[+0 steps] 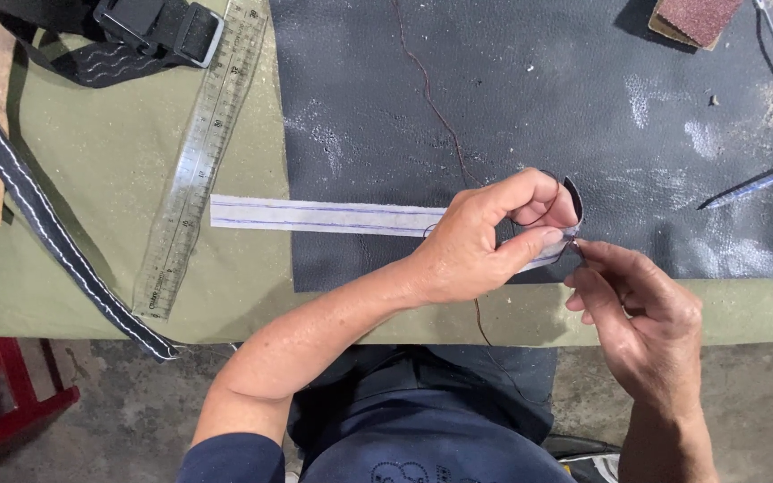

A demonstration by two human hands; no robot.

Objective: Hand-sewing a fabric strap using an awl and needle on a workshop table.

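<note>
Head view: two hands work the right end of a pale strip on the counter.

Left hand (485,241) is closed in a pinch on the end of the white strip (324,215), whose long axis runs left to right across the dark leather sheet (494,89), its free length lying to the left of both hands. Right hand (646,322) meets that end from the right, fingertips pinched, probably on a needle carrying the dark thread (431,98). A clear ruler (199,161) lies well apart to the left. No containers show.
</note>
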